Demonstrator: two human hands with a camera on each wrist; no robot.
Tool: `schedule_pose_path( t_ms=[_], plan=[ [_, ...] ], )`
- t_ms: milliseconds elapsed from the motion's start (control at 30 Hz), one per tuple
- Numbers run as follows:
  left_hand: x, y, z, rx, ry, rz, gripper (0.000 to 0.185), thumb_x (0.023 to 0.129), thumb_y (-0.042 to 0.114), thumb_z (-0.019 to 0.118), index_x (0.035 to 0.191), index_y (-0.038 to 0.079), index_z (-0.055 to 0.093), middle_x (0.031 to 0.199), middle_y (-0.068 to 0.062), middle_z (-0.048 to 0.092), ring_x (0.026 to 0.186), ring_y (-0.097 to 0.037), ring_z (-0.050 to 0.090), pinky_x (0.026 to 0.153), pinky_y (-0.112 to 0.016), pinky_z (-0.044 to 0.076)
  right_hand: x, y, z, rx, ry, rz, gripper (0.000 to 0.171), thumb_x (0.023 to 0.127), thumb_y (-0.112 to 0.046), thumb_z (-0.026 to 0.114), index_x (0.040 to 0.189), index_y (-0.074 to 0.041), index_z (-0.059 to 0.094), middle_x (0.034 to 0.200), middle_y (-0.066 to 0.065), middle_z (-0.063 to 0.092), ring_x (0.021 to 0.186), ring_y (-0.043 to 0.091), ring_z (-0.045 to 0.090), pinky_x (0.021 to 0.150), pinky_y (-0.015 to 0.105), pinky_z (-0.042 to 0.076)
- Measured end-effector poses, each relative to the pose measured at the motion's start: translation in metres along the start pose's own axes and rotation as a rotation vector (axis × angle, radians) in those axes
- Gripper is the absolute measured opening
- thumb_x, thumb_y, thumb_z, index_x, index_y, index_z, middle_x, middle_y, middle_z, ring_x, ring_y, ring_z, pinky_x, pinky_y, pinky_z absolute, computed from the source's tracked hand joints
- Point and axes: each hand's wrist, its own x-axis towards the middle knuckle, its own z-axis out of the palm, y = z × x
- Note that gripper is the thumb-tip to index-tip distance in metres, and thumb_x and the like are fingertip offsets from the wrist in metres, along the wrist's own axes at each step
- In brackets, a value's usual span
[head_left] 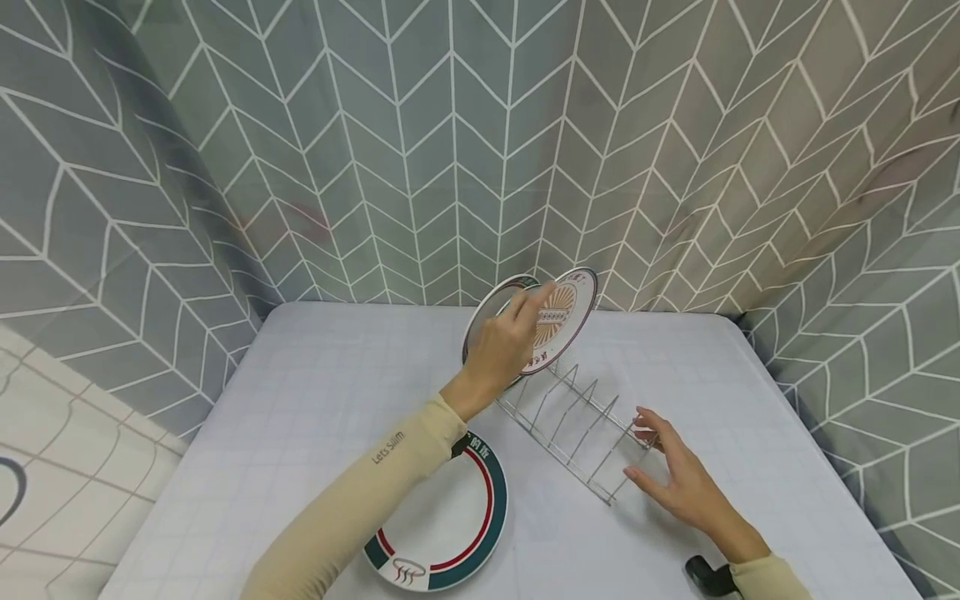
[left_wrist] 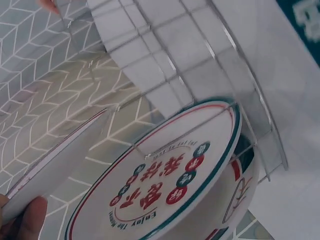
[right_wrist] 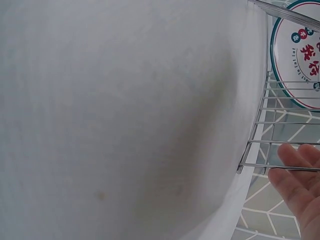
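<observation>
A wire dish rack (head_left: 577,425) stands on the white table (head_left: 322,400). At its far end a plate with red characters (head_left: 567,317) (left_wrist: 170,185) stands upright in a slot. My left hand (head_left: 506,346) grips a second plate (head_left: 489,310) (left_wrist: 55,165) by its rim, tilted just left of the standing plate; its thumb (left_wrist: 25,220) shows in the left wrist view. My right hand (head_left: 675,475) (right_wrist: 300,175) lies open at the rack's near end (right_wrist: 280,125), fingertips against the wire. A third plate (head_left: 450,525) with a teal and red rim lies flat near the front edge, partly under my left forearm.
Grey chevron-patterned curtains (head_left: 450,150) close in the table on the back and both sides. A black strap (head_left: 705,575) sits on my right wrist. Bare tabletop spreads to the left of the rack and to the right of my right hand.
</observation>
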Motion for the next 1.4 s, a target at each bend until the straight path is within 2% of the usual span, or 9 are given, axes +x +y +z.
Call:
schedule_pose_path(
  t_ms=[133,267,367,567,667,833,1000,1267,1400],
  plan=[
    [0.002,-0.005,-0.003,0.041,0.023,0.001,0.040,0.093,0.001,0.045,0.132,0.009,0.043,0.089,-0.006,0.053,0.053,-0.012,0.047,0.042,-0.019,0.040,0.000,0.000,0.000,0.014,0.005,-0.004,0.086,0.075,-0.018,0.076,0.146,-0.016,0.027,0.129,0.008,0.050,0.106,0.026,0.054,0.089,0.019,0.039],
    [0.000,-0.008,-0.006,0.044,0.014,-0.016,0.044,0.090,-0.002,0.049,0.132,0.009,0.045,0.090,-0.006,0.054,0.057,-0.015,0.051,0.046,-0.022,0.044,0.000,0.000,0.000,0.007,-0.010,-0.002,0.087,0.077,-0.019,0.076,0.147,-0.017,0.024,0.130,0.009,0.049,0.107,0.027,0.054,0.089,0.028,0.043],
    [-0.005,-0.010,-0.002,0.041,-0.041,-0.027,0.050,0.085,-0.005,0.053,0.133,0.009,0.044,0.096,-0.007,0.055,0.053,-0.014,0.050,0.045,-0.022,0.043,-0.001,0.000,-0.001,-0.009,-0.015,0.001,0.087,0.077,-0.020,0.075,0.147,-0.016,0.024,0.130,0.008,0.049,0.108,0.027,0.055,0.087,0.037,0.043],
    [-0.026,-0.010,0.012,0.047,-0.204,-0.063,0.057,0.083,-0.003,0.059,0.135,0.011,0.042,0.107,-0.008,0.057,0.043,-0.010,0.043,0.039,-0.017,0.036,-0.001,0.001,-0.001,0.009,0.001,-0.011,0.086,0.076,-0.019,0.076,0.145,-0.013,0.027,0.130,0.007,0.049,0.106,0.028,0.054,0.090,0.013,0.036],
    [-0.033,-0.010,0.017,0.039,-0.244,-0.081,0.059,0.081,-0.002,0.062,0.135,0.010,0.043,0.103,-0.007,0.055,0.046,-0.011,0.046,0.041,-0.017,0.038,-0.001,0.000,0.000,0.008,0.006,-0.016,0.084,0.076,-0.019,0.076,0.144,-0.010,0.029,0.128,0.007,0.050,0.105,0.027,0.055,0.090,0.011,0.035],
    [-0.040,-0.011,0.020,0.038,-0.254,-0.114,0.063,0.077,-0.005,0.065,0.135,0.008,0.044,0.106,-0.007,0.056,0.053,-0.014,0.054,0.045,-0.018,0.043,-0.001,0.000,-0.001,0.000,0.000,-0.023,0.085,0.076,-0.019,0.076,0.145,-0.011,0.027,0.129,0.008,0.050,0.106,0.026,0.055,0.090,0.016,0.038],
    [-0.041,-0.011,0.020,0.074,-0.273,-0.138,0.062,0.079,-0.001,0.066,0.136,0.008,0.040,0.108,-0.008,0.055,0.051,-0.015,0.055,0.044,-0.022,0.044,0.000,0.000,-0.001,-0.018,-0.002,-0.009,0.087,0.076,-0.020,0.076,0.146,-0.015,0.025,0.128,0.006,0.049,0.106,0.025,0.055,0.086,0.033,0.044],
    [-0.039,-0.008,0.018,0.170,-0.371,-0.214,0.062,0.083,0.003,0.064,0.137,0.009,0.033,0.105,-0.011,0.054,0.048,-0.016,0.055,0.040,-0.023,0.042,0.000,0.000,0.001,-0.015,-0.010,0.016,0.088,0.076,-0.021,0.076,0.147,-0.018,0.024,0.130,0.006,0.049,0.108,0.026,0.055,0.088,0.027,0.041],
    [-0.034,-0.002,0.009,0.332,-0.389,-0.114,0.057,0.086,0.012,0.064,0.136,0.008,0.037,0.112,-0.013,0.056,0.044,-0.012,0.052,0.038,-0.023,0.041,0.000,0.000,0.001,-0.018,-0.014,0.011,0.087,0.077,-0.022,0.076,0.146,-0.015,0.024,0.129,0.006,0.049,0.108,0.026,0.055,0.087,0.033,0.043]
  ],
)
